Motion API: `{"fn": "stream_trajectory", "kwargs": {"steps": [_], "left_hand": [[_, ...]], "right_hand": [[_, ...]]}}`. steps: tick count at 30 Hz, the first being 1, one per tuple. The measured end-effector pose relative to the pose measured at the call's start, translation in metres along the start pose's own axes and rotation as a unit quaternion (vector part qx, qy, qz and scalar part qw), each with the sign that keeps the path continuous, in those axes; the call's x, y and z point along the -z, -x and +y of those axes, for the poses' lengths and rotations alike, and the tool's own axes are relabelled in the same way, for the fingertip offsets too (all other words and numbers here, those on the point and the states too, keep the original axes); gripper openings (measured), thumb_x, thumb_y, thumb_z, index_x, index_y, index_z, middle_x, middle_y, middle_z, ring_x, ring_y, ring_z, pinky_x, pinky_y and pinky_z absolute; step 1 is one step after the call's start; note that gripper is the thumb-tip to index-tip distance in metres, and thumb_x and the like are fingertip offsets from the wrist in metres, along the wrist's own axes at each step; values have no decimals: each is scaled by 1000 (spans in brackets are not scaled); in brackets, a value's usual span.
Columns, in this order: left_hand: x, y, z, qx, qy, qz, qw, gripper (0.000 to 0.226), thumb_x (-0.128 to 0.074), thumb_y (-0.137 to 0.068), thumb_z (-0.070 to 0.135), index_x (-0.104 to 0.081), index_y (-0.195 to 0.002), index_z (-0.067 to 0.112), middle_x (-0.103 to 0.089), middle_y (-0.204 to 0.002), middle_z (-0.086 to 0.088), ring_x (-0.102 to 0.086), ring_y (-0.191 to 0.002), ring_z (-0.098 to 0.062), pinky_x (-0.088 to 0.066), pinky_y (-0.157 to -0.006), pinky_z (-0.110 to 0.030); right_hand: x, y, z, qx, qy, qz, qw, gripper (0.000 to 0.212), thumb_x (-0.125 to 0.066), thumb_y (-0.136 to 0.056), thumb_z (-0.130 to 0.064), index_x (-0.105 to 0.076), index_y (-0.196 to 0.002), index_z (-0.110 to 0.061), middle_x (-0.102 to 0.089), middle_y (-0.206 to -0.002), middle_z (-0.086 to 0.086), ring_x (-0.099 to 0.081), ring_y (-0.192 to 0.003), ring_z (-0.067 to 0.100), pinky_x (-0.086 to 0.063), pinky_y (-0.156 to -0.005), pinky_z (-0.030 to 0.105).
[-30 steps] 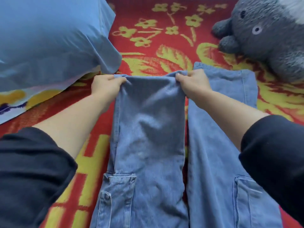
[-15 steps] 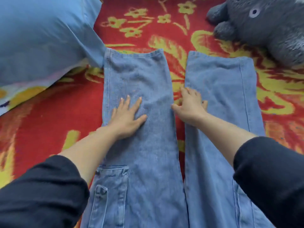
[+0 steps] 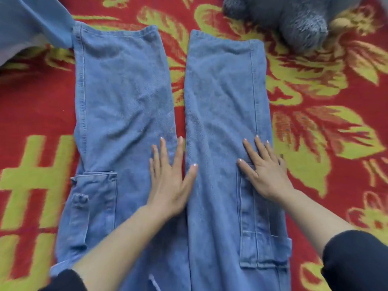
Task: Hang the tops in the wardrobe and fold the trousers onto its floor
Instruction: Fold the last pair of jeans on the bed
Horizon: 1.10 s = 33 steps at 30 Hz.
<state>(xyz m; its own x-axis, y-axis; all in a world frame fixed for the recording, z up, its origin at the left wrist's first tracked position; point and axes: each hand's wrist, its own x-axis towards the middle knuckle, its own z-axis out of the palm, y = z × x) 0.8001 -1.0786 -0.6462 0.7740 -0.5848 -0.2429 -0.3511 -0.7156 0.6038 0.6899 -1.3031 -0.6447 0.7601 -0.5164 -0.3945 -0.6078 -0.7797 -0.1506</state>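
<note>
Both hands nearer — left hand [image 3: 170, 185], right hand [image 3: 264, 173] — one jeans [image 3: 126, 91].

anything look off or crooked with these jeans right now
Mostly fine: the jeans lie flat on the red blanket, both hands pressing them. One snag: the left leg's hem corner touches the blue pillow, apparently slipping under its corner, and the legs splay slightly apart toward the hems.

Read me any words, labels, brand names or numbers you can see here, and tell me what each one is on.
None can be read.
The jeans show no readable label or brand on legs or pockets.
The yellow shape on the rug, at the left, looks like a hash mark but seems to be only pattern.
</note>
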Motion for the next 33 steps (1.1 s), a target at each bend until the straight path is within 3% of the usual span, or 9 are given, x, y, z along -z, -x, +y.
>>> {"fn": "stream_trajectory", "kwargs": {"steps": [4, 7, 13, 18, 22, 26, 28, 31, 33], "left_hand": [[-65, 77, 34, -34, -162, -42, 985, 67, -30, -98, 46, 3, -153, 26, 33, -152, 2, 37, -137, -23, 22, -110, -46], [-79, 91, 45, 11, -195, -27, 980, 63, -24, -100, 40, 6, -153, 20, 25, -155, 6, 35, -137, -23, 14, -114, -50], [-86, 109, 67, 34, -238, -2, 971, 57, -25, -101, 30, -4, -154, 21, 5, -161, 4, 21, -145, -25, 26, -107, -48], [-123, 158, 109, 89, -114, 4, 990, 60, -24, -100, 40, 1, -153, 27, 13, -160, 5, 31, -141, -14, 32, -104, -40], [-162, 205, 147, 107, -77, -33, 991, 89, -35, -91, 56, 27, -144, 21, 38, -150, -1, 39, -137, -20, 26, -111, -37], [-183, 222, 169, 193, -130, -62, 971, 110, -53, -77, 35, 33, -139, 5, 42, -148, -12, 40, -135, -32, 19, -114, -44], [-187, 221, 173, 214, -148, -79, 962, 110, -55, -78, 27, 36, -135, 1, 44, -145, -16, 40, -134, -35, 19, -112, -47], [-187, 222, 173, 219, -150, -102, 959, 111, -58, -80, 18, 36, -136, 1, 48, -141, -15, 45, -129, -33, 21, -109, -46], [-184, 228, 169, 210, -135, -116, 961, 108, -59, -80, 13, 30, -142, 3, 46, -142, -11, 45, -129, -28, 20, -110, -43]], "right_hand": [[-4, 26, 27, -34, -171, -21, 985, 74, -41, -86, -66, -17, -151, -39, 0, -162, -9, 4, -148, 9, -5, -120, 35], [-3, 24, 34, -25, -219, -52, 974, 73, -56, -91, -50, -19, -152, -34, 0, -162, -6, 5, -148, 11, -2, -120, 34], [0, 23, 43, -6, -230, -39, 972, 77, -69, -84, -41, -29, -149, -30, -15, -159, 1, -14, -146, 20, -15, -117, 35], [11, 37, 46, 65, -180, 71, 979, 37, -59, -79, -7, -56, -116, -8, -41, -118, 12, -52, -98, 30, -41, -83, 32], [48, 25, 89, -9, -77, 80, 994, 26, -57, -81, -5, -61, -106, -5, -53, -113, 20, -58, -96, 39, -45, -82, 41], [54, 38, 100, -91, -275, -126, 949, 17, -63, -89, -26, -58, -83, -11, -63, -86, 17, -62, -67, 23, -55, -61, 32], [41, 48, 88, -87, -318, -184, 926, 21, -64, -90, -30, -55, -91, -11, -57, -80, 8, -57, -62, 15, -53, -53, 27], [20, 60, 64, -102, -361, -120, 919, 24, -70, -83, -21, -56, -98, -9, -52, -82, 5, -52, -70, 17, -52, -57, 32], [22, 61, 51, -97, -373, -75, 920, 13, -70, -78, -9, -59, -83, -13, -54, -74, 3, -50, -64, 17, -43, -46, 23]]}}
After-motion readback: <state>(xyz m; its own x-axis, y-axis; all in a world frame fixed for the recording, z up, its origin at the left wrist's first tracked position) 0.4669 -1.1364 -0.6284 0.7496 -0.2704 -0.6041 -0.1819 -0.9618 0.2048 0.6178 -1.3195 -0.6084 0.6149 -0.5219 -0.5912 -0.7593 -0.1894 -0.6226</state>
